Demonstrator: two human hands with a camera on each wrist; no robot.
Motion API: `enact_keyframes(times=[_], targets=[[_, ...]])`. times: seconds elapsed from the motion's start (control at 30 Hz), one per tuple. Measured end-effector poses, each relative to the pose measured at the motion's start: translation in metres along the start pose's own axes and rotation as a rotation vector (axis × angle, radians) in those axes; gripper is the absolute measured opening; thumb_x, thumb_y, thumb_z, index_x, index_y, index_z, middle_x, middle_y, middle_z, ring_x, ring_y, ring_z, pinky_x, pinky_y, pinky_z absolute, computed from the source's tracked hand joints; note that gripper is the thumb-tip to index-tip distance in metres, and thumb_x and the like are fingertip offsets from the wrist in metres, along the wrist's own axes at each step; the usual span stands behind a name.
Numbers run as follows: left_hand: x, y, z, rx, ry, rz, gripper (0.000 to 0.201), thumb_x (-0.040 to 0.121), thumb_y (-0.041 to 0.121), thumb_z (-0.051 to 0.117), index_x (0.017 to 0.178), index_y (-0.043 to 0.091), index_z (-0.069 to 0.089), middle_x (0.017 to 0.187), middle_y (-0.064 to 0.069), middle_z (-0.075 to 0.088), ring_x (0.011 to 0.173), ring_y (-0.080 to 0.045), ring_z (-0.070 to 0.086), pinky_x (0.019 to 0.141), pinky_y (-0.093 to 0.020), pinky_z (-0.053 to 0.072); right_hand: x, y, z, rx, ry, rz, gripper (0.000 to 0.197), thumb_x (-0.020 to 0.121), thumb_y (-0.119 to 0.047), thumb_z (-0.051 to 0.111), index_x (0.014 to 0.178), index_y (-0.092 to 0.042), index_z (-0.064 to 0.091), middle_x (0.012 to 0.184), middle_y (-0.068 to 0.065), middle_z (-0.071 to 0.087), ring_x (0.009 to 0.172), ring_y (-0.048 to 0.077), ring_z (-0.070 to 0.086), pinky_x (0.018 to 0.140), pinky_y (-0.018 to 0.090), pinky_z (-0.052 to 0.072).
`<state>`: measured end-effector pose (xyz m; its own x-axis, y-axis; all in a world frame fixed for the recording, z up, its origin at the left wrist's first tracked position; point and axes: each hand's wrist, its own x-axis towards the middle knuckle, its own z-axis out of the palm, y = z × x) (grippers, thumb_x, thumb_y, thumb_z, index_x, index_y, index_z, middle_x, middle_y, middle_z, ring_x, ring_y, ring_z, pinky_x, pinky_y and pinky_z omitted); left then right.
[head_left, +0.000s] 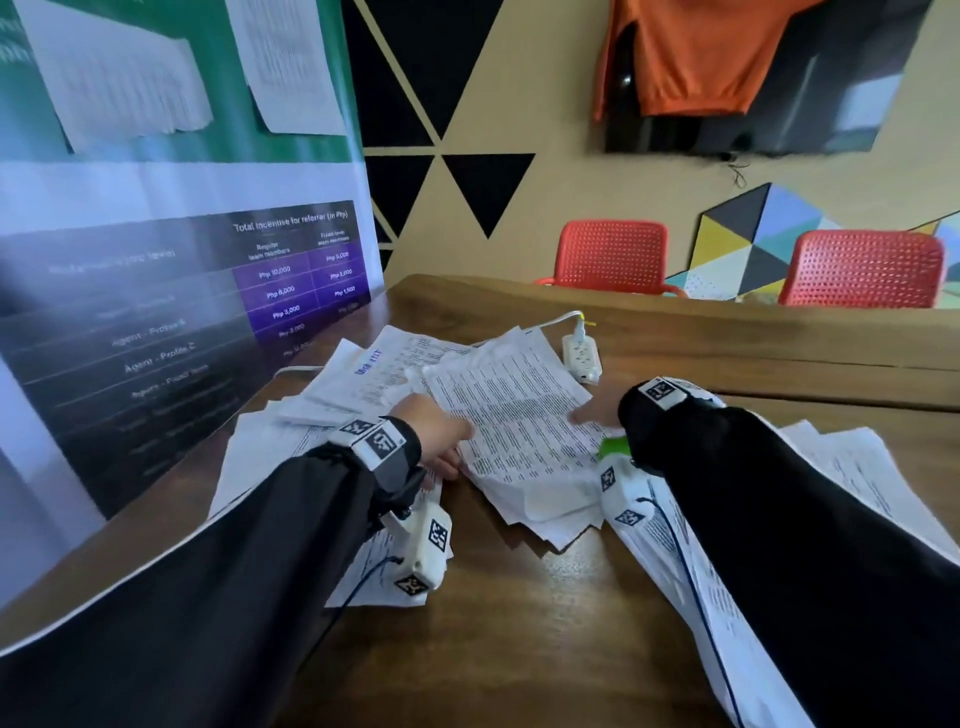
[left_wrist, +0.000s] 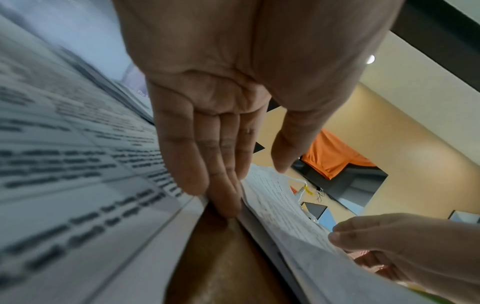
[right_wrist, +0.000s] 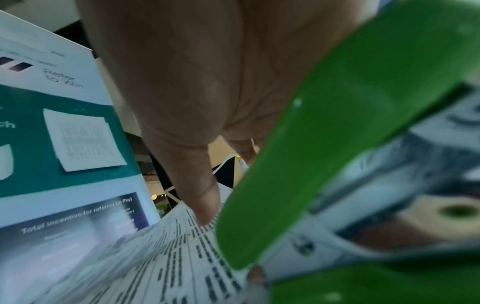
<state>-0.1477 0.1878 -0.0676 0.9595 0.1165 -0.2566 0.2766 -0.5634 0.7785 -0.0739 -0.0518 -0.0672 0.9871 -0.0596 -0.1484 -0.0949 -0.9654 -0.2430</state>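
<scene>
A thick stack of printed papers (head_left: 519, 431) lies on the wooden table (head_left: 519, 623), with both hands at its sides. My left hand (head_left: 441, 431) is at the left edge; in the left wrist view its straight fingers (left_wrist: 223, 185) reach down to the tabletop beside the stack (left_wrist: 285, 216), with the thumb apart over the top sheet. My right hand (head_left: 592, 413) is at the right edge. Its thumb (right_wrist: 202, 181) rests on the top sheet (right_wrist: 168, 257). A green stapler (head_left: 614, 447) sits in its palm (right_wrist: 324, 144); the other fingers look curled and are mostly hidden.
More loose sheets are spread to the left (head_left: 311, 410) and under my right arm (head_left: 852, 467). A white power strip (head_left: 582, 358) with a cable lies behind the stack. A printed banner (head_left: 182, 312) stands along the table's left edge. Two red chairs (head_left: 613, 254) stand beyond the far edge.
</scene>
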Motion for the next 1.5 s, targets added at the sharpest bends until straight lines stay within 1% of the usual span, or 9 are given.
enact_keyframes(times=[0.3,0.43,0.53,0.7,0.83,1.03,1.17,1.33,1.5], targets=[[0.002,-0.021,-0.006,-0.279,-0.002,-0.074,0.026,0.092,0.024,0.070,0.101,-0.001,0.066,0.084,-0.012,0.077,0.061,-0.019,0.075,0.051,-0.030,0.057,-0.003,0.002,-0.001,0.094,-0.021,-0.093,0.041,0.089,-0.016,0.064,0.128,-0.007,0.057,0.123,0.014,0.062,0.102,0.027,0.057,0.080,0.030,0.044],[0.000,-0.030,-0.011,-0.463,-0.039,-0.110,0.031,0.092,0.026,0.070,0.110,0.003,0.062,0.082,-0.013,0.073,0.064,-0.023,0.072,0.050,-0.031,0.055,-0.006,0.014,-0.008,0.480,0.107,-0.148,0.019,0.088,-0.009,0.064,0.107,-0.005,0.066,0.107,0.016,0.069,0.095,0.030,0.063,0.079,0.036,0.049],[0.001,-0.025,-0.020,-0.480,0.023,-0.023,0.045,0.087,0.042,0.075,0.110,0.006,0.060,0.096,-0.009,0.067,0.077,-0.023,0.070,0.053,-0.031,0.057,-0.015,0.018,-0.015,0.855,0.183,-0.190,0.014,0.089,-0.001,0.064,0.102,-0.008,0.066,0.111,0.019,0.070,0.108,0.035,0.065,0.098,0.045,0.049],[-0.009,0.012,-0.038,-0.589,0.098,0.195,0.019,0.092,0.033,0.069,0.104,0.021,0.060,0.117,-0.002,0.063,0.104,-0.022,0.064,0.084,-0.040,0.057,-0.033,-0.001,-0.032,1.160,0.153,-0.342,0.028,0.088,0.007,0.064,0.112,-0.009,0.066,0.115,0.016,0.071,0.109,0.033,0.068,0.101,0.051,0.050],[-0.010,0.048,-0.057,-0.606,0.285,0.329,0.035,0.095,0.011,0.061,0.129,0.006,0.060,0.131,-0.007,0.062,0.118,-0.029,0.061,0.105,-0.049,0.047,-0.045,-0.018,-0.053,1.075,0.278,-0.468,0.034,0.090,-0.001,0.065,0.121,-0.016,0.063,0.115,0.004,0.073,0.107,0.022,0.070,0.098,0.044,0.053],[-0.011,0.061,-0.067,-0.559,0.418,0.354,0.071,0.059,0.039,0.076,0.119,0.004,0.062,0.119,-0.025,0.064,0.112,-0.046,0.060,0.095,-0.054,0.053,-0.049,-0.019,-0.060,1.097,0.337,-0.488,0.042,0.087,-0.005,0.069,0.123,-0.023,0.058,0.115,-0.005,0.072,0.107,0.013,0.069,0.101,0.043,0.052],[-0.003,0.053,-0.056,-0.579,0.302,0.363,0.016,0.079,0.029,0.079,0.089,0.019,0.071,0.090,0.008,0.069,0.087,-0.012,0.063,0.083,-0.030,0.042,-0.049,-0.016,-0.048,1.038,0.290,-0.477,0.043,0.087,-0.002,0.059,0.126,-0.019,0.055,0.114,0.001,0.070,0.107,0.019,0.067,0.100,0.046,0.052],[0.011,0.050,-0.066,-0.573,0.507,0.344,0.024,0.087,0.031,0.073,0.102,0.013,0.070,0.083,-0.006,0.065,0.074,-0.022,0.060,0.073,-0.030,0.046,-0.043,-0.007,-0.043,0.999,0.297,-0.452,0.047,0.088,-0.023,0.072,0.129,-0.019,0.050,0.117,-0.001,0.067,0.105,0.016,0.067,0.090,0.037,0.056],[0.036,0.033,-0.136,-0.672,0.677,0.163,0.053,0.083,0.011,0.071,0.133,0.005,0.054,0.121,-0.031,0.062,0.118,-0.046,0.057,0.097,-0.044,0.049,-0.025,0.018,-0.023,0.277,0.107,-0.285,0.077,0.085,-0.049,0.073,0.146,-0.014,0.041,0.138,0.006,0.054,0.122,0.025,0.055,0.097,0.035,0.048]])
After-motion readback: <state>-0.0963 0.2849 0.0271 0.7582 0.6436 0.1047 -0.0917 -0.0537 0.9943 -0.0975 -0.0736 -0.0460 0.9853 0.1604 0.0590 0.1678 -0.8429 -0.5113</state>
